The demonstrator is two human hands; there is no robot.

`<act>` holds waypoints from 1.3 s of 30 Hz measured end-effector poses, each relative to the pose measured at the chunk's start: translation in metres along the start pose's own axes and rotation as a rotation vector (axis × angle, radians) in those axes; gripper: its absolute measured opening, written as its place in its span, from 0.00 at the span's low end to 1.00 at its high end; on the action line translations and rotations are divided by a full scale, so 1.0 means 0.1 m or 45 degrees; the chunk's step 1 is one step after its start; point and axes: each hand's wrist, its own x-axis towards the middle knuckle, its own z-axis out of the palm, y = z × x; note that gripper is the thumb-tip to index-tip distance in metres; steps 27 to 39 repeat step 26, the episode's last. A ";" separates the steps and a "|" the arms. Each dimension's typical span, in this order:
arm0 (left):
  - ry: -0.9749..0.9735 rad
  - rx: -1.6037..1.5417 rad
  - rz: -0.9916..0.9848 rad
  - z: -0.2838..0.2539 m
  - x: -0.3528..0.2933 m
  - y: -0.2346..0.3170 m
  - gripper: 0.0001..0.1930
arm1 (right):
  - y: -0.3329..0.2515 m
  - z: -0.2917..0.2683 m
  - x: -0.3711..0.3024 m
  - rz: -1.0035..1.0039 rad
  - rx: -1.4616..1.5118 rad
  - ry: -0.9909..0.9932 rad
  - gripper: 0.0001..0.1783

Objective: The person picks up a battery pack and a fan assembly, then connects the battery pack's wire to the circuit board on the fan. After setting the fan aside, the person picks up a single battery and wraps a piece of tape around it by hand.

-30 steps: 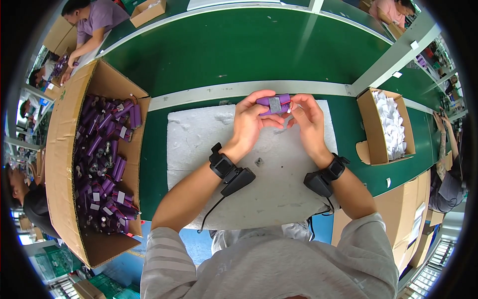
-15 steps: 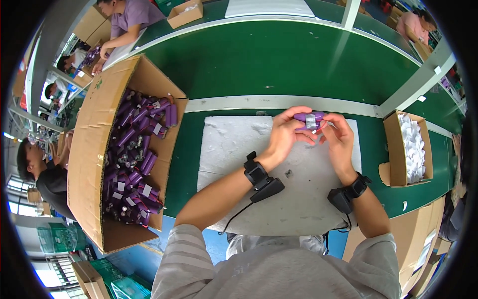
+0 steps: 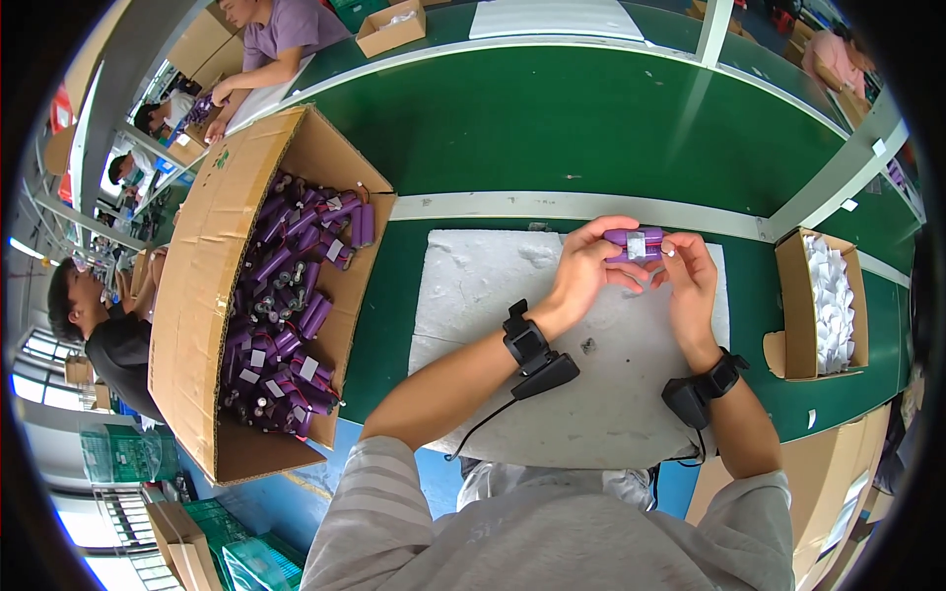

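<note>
A purple battery pack (image 3: 616, 237) with a pale label around its middle is held above the far part of a white foam board (image 3: 473, 295). My left hand (image 3: 579, 274) grips the pack's left end between thumb and fingers. At the pack's right end, my right hand (image 3: 695, 281) pinches a small white connector (image 3: 669, 250) on its red lead. The other fingers of my right hand are curled. Both wrists carry black strapped devices.
A large cardboard box (image 3: 251, 458) on the left holds many purple battery packs (image 3: 305, 261). To the right, a small carton (image 3: 796, 305) contains white paper pieces (image 3: 831, 295). A white rail (image 3: 473, 205) crosses the green bench (image 3: 552, 118). Co-workers sit beyond and at the left.
The white connector, which hung below the pack, is now at my right fingertips by the pack's right end. The whole view has shifted slightly, moving the scene rightward.
</note>
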 end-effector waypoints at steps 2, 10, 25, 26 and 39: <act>-0.003 -0.002 -0.005 0.00 0.01 -0.01 0.21 | -0.01 -0.01 0.01 -0.006 0.000 0.009 0.07; 0.007 -0.040 -0.056 0.02 -0.06 -0.06 0.23 | 0.07 -0.07 -0.06 0.001 0.021 0.069 0.05; -0.113 -0.175 -0.143 -0.02 -0.04 0.01 0.26 | 0.07 -0.03 0.02 0.016 0.030 0.129 0.07; -0.114 -0.178 -0.143 -0.02 -0.04 0.00 0.26 | 0.07 -0.04 0.02 0.018 0.028 0.122 0.07; -0.114 -0.178 -0.143 -0.02 -0.04 0.00 0.26 | 0.07 -0.04 0.02 0.018 0.028 0.122 0.07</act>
